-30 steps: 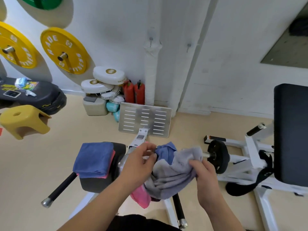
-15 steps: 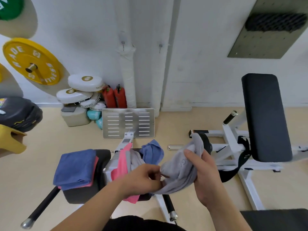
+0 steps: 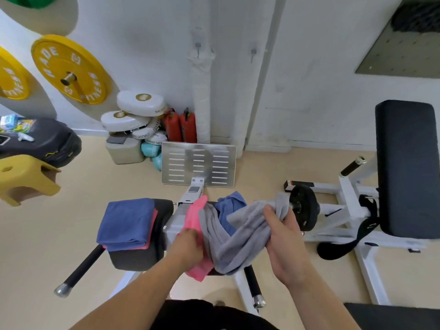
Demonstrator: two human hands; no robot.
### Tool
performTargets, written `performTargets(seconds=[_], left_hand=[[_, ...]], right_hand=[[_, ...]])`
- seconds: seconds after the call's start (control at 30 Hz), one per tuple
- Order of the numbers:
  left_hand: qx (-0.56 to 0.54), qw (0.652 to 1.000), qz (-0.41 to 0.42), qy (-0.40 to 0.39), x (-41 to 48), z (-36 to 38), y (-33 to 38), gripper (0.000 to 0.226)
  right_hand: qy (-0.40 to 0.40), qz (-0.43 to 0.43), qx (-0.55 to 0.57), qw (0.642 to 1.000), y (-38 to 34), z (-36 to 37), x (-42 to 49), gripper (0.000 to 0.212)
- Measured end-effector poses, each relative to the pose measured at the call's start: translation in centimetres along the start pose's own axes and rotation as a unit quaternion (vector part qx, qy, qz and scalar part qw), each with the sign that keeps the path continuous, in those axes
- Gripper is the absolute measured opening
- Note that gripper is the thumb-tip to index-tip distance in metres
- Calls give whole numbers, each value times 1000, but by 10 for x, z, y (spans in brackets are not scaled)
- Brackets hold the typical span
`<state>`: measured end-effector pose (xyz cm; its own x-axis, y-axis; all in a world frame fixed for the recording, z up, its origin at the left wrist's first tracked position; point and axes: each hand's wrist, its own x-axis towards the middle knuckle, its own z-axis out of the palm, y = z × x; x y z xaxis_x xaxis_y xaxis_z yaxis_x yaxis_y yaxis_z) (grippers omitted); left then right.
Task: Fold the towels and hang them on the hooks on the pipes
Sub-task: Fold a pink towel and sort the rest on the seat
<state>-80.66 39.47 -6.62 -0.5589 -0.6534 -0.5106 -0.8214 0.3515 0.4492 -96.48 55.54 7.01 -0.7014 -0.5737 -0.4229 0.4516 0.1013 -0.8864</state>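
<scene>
Status: early in the task. On the black pad (image 3: 142,257) at the left sits a folded stack (image 3: 126,221), a blue piece on top of a pink one, so we judge two towels folded. Nothing is hung. Both hooks (image 3: 197,46) on the pipes (image 3: 202,96) by the wall are bare, well apart from the cloth.

Just right of the stack, three towels lie loose in a heap: the grey towel (image 3: 240,236), the pink towel (image 3: 194,216) and the blue towel (image 3: 229,206), crumpled behind them.

The right hand (image 3: 284,236) grips the grey towel at its upper end, thumb on top and fingers (image 3: 289,219) curled round the cloth. The left hand (image 3: 188,245) is pushed in where pink meets grey. Its fingers are buried in the folds, so we cannot tell whether they clamp either towel.

Remaining, by our estimate: fold three towels, hang all five.

Count:
- Towels: 5 (2 folded, 3 loose)
- Hooks: 2
- Pipes: 2
</scene>
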Motion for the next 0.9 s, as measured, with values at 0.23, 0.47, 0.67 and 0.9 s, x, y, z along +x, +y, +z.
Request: performTargets(seconds=[0.23, 0.47, 0.67, 0.9], left_hand=[[-128, 985, -109, 36, 25, 14, -19, 42], [-185, 976, -110, 39, 33, 16, -26, 14], [-257, 960, -61, 87, 12, -10, -23, 46], [-334, 918, -45, 208, -37, -89, -6, 39]], right_hand=[[-30, 6, -110, 993, -32, 51, 32, 14], [-148, 146, -296, 932, 45, 53, 53, 40], [-221, 179, -433, 855, 90, 54, 59, 37], [-203, 151, -476, 842, 115, 62, 69, 25]])
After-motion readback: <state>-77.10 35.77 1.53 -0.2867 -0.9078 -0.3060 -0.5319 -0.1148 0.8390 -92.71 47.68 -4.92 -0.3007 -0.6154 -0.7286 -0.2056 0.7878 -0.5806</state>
